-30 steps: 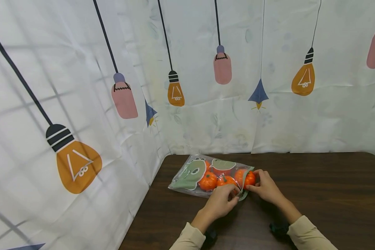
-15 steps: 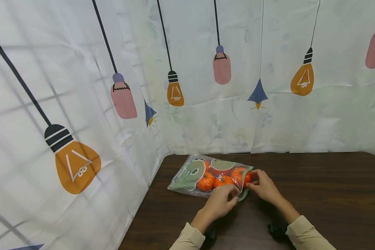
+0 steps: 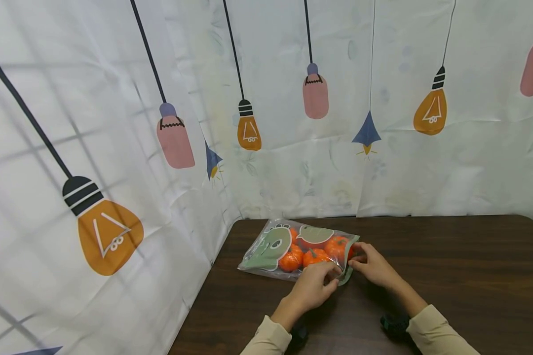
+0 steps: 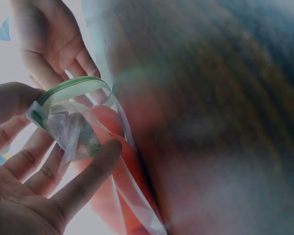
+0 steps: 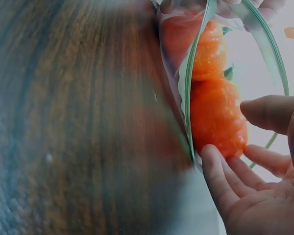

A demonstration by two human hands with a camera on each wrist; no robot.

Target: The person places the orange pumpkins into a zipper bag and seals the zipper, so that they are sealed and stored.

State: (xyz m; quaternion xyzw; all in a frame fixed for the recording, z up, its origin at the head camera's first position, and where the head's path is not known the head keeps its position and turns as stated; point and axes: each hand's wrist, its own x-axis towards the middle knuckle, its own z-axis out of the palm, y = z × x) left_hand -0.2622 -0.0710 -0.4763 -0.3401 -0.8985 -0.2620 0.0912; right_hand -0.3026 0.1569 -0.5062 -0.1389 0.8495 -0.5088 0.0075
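A clear zip-top bag with green cartoon animal prints lies on the table, holding several glossy orange mini pumpkins. My left hand pinches the bag's edge beside its mouth; in the left wrist view the thumb lies near the crumpled plastic and the green zip strip. At the mouth, my right hand has its fingertips against the nearest pumpkin, which sits just inside the opening. In the right wrist view the fingers are fairly straight and the thumb is by the pumpkin's side. Another pumpkin lies deeper in.
The dark wooden table runs wide to the right of the hands. Behind it and on the left hangs a white curtain printed with lamps. The bag lies close to the table's far left corner.
The pumpkin at the mouth has slid left, deeper into the bag, and the others have shifted slightly left. My right hand has followed it a little; the left hand keeps its place.
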